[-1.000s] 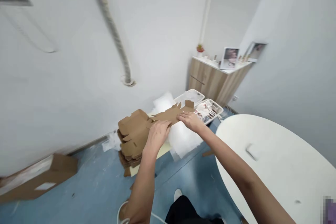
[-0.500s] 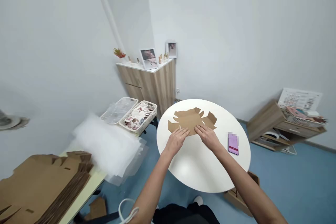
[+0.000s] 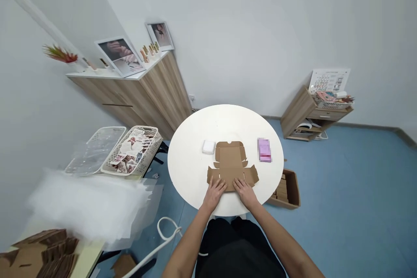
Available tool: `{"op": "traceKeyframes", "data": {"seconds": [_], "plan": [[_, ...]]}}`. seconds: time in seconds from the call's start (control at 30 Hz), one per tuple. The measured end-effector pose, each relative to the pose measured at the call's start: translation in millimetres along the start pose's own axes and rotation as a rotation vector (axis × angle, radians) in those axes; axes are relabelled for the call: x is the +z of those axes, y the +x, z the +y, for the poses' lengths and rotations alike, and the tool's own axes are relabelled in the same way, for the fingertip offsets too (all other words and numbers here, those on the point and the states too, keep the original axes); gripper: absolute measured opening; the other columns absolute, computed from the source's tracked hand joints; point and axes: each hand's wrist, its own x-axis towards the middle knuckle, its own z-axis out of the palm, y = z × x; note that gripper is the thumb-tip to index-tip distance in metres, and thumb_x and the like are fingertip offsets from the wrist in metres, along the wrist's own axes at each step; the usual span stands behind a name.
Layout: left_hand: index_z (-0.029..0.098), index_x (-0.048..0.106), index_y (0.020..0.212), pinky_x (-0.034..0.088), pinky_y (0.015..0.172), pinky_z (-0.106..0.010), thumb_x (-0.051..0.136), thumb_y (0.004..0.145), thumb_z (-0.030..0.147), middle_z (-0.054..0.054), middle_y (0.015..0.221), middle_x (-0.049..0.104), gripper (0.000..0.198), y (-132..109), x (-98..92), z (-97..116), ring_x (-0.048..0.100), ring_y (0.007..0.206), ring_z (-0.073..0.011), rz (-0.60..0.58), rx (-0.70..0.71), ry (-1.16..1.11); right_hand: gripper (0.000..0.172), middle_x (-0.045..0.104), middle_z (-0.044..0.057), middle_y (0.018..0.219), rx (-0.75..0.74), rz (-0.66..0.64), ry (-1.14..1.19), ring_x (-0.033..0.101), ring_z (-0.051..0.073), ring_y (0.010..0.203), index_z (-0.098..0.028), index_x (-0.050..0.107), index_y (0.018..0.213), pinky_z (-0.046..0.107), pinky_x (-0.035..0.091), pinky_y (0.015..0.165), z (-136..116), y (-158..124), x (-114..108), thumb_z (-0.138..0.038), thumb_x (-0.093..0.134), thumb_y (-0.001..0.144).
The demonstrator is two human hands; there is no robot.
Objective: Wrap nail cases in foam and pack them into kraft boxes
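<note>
Cardboard blank [image 3: 231,163] lies unfolded on the round surface [image 3: 189,169], its near edge under both palms. Left hand [image 3: 214,191] and right hand [image 3: 246,191] press flat, fingers spread, gripping nothing, seemingly to pin it steady. Beyond them a white pad [image 3: 208,147] and pink phone [image 3: 264,150] sit clear of it.

Left hand [image 3: 214,190], right hand [image 3: 245,190] — flat, side by side

A white block [image 3: 208,147] and a pink slab [image 3: 264,150] flank the cardboard [image 3: 230,163]; open tabletop [image 3: 187,169] lies left.
</note>
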Motion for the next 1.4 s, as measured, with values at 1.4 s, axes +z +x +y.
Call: {"op": "traceKeyframes", "data": {"seconds": [1.4], "plan": [[0.017, 0.064, 0.088, 0.038, 0.109, -0.058, 0.039, 0.094, 0.009, -0.012, 0.143, 0.051, 0.027, 39.2, 9.0, 21.1, 0.038, 0.139, -0.0264, -0.082, -0.114, -0.279, 0.021, 0.071, 0.007, 0.102, 1.031, -0.235, 0.748, 0.066, 0.019, 0.086, -0.020, 0.064, 0.101, 0.026, 0.045, 0.068, 79.1, 118.7, -43.5, -0.023, 0.058, 0.082]]}}
